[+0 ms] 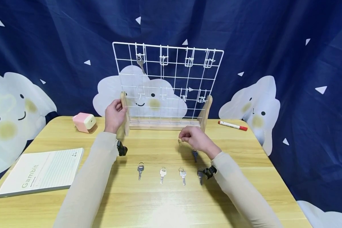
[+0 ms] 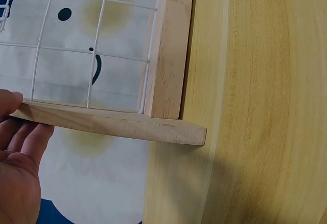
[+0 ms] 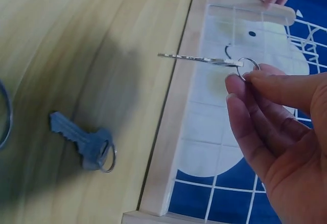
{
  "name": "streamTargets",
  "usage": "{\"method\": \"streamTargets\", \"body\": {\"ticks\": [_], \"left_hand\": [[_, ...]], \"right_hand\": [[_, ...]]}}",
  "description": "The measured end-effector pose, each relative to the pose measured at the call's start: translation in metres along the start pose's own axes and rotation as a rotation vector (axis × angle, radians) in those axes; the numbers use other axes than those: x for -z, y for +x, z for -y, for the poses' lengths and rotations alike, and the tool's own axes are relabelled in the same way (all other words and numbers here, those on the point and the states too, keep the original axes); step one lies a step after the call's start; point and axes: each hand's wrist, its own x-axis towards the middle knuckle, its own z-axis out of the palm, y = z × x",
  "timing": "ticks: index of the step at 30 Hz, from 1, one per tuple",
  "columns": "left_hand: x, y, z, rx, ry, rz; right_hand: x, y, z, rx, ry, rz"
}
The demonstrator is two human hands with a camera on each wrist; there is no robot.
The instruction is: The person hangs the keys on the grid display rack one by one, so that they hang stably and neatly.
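Note:
My left hand grips the left wooden upright of a stand that holds a white wire grid; the thumb lies on one side and the fingers on the other. In front of the stand, my right hand pinches a key by its ring between thumb and fingertips. The held key points away from the fingers, above the table. Below it on the wood lies another key with a ring. One key hangs from the grid's upper left hook, and a second from the hook beside it.
Several keys lie in a row nearer me, among them a dark one and a silver one. A notebook and a pink sharpener are at left. A red-capped marker lies at right. Hooks line the grid.

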Motion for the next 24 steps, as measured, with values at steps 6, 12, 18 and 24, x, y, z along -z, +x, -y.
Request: {"method": "streamTargets", "body": {"ticks": [6,12,18,24], "left_hand": [[0.000,0.000,-0.002,0.005,-0.007,0.009],[0.000,-0.002,-0.001,-0.002,0.004,0.012],[0.001,-0.002,-0.001,-0.006,-0.006,0.012],[0.000,-0.002,-0.002,0.009,-0.007,0.021]], "right_hand": [[0.006,-0.001,0.009,-0.008,0.041,-0.080],[0.012,-0.002,0.017,-0.010,0.084,-0.181],[0.018,-0.001,0.020,0.000,0.095,-0.264],[0.025,0.002,0.024,-0.028,0.085,-0.381]]}}
